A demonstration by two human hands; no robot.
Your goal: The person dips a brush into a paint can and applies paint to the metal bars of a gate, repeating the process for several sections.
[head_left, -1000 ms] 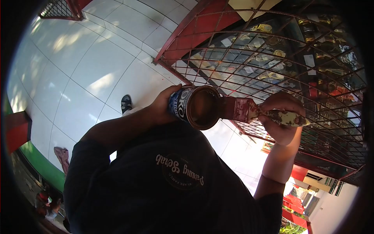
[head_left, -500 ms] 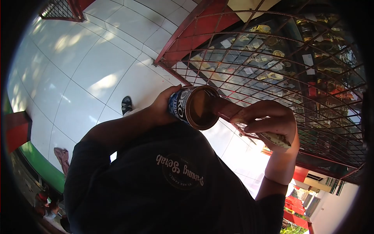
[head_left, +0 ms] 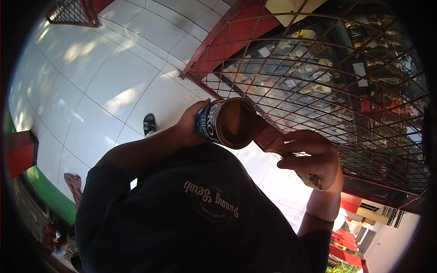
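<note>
1. Left of frame: white tiled floor (head_left: 104, 77); one shoe (head_left: 149, 123) shows at centre left, the rest of the leg hidden by the dark shirt (head_left: 200, 214).
2. Centre: left hand (head_left: 189, 123) wraps around the paint can (head_left: 226, 123), fingers curled on its far side and mostly hidden.
3. Right of centre: right hand (head_left: 307, 154) closes on the paintbrush (head_left: 273, 141); the bristle end sits at the can rim, the handle largely covered.
4. Upper right: red metal grille (head_left: 318, 68) stands behind both hands; items behind it are indistinct.
</note>
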